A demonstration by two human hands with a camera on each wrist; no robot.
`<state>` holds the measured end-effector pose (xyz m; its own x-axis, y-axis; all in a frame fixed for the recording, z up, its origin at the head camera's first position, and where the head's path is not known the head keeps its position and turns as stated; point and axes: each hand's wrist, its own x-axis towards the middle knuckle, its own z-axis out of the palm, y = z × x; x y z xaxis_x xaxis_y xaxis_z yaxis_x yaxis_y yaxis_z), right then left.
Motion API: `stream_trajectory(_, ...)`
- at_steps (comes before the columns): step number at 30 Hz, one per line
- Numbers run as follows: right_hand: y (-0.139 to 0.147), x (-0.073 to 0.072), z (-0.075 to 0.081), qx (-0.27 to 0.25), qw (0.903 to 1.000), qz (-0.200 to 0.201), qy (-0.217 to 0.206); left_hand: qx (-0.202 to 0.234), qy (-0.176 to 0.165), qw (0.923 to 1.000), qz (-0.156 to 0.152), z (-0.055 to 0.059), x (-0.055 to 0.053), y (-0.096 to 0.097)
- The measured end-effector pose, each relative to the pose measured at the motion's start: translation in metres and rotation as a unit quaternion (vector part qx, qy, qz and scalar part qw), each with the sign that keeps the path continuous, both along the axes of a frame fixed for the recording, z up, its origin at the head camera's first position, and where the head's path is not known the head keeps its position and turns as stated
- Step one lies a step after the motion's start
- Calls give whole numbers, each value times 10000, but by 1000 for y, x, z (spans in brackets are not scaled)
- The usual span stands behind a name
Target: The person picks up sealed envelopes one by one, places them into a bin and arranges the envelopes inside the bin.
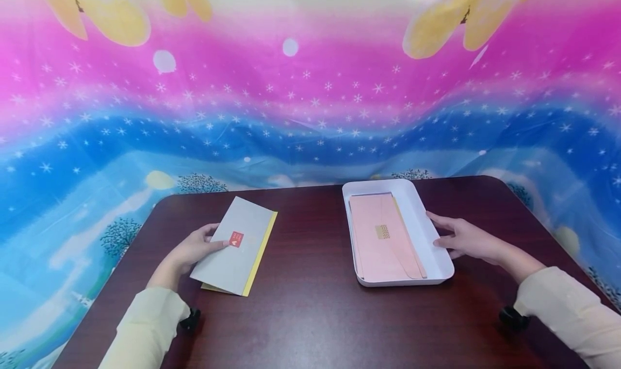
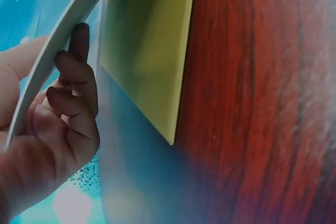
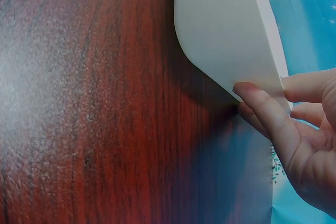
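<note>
In the head view, my left hand (image 1: 200, 249) holds a folded grey card (image 1: 247, 223) by its left side. A red sticker is on the card's front, and a yellow strip shows along its right edge. From the left wrist, the thumb lies on one side of the pale flap (image 2: 50, 59) with curled fingers on the other; a yellow panel (image 2: 152, 51) stands beyond. At the right side of a white tray (image 1: 405, 274), my right hand (image 1: 468, 239) grips the rim, some fingertips (image 3: 247, 92) against its outer wall. Inside the tray lies a pink envelope (image 1: 371, 215) with a gold patch.
Both hands work over a dark reddish wooden table (image 1: 305, 261) with rounded far corners. Behind it hangs a pink and blue patterned cloth (image 1: 291, 121). Another sheet's edge shows beneath the pink envelope. A dark band sits at each wrist.
</note>
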<state>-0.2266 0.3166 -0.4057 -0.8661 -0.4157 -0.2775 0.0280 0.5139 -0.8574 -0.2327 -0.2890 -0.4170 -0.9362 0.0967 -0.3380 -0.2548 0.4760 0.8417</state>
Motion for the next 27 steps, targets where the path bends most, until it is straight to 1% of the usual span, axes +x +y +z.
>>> stream_trajectory(7,3,0,-2,37,10000,1,9,736,-45,9971,183,0,1,5)
stream_trajectory(11,4,-1,-3,23,10000,4,17,909,12,9955,281,2,2,14)
stream_trajectory(16,4,-1,-3,37,10000,7,42,1084,194,9928,478,-2,3,34)
stream_trajectory(21,4,-2,-3,93,9999,7,61,1287,193,9893,664,-5,3,57)
stream_trajectory(24,3,-1,-3,122,9999,-9,59,1411,161,9872,722,-3,4,71)
stream_trajectory(27,3,-1,-4,126,9999,-16,56,1508,179,9854,776,0,3,80)
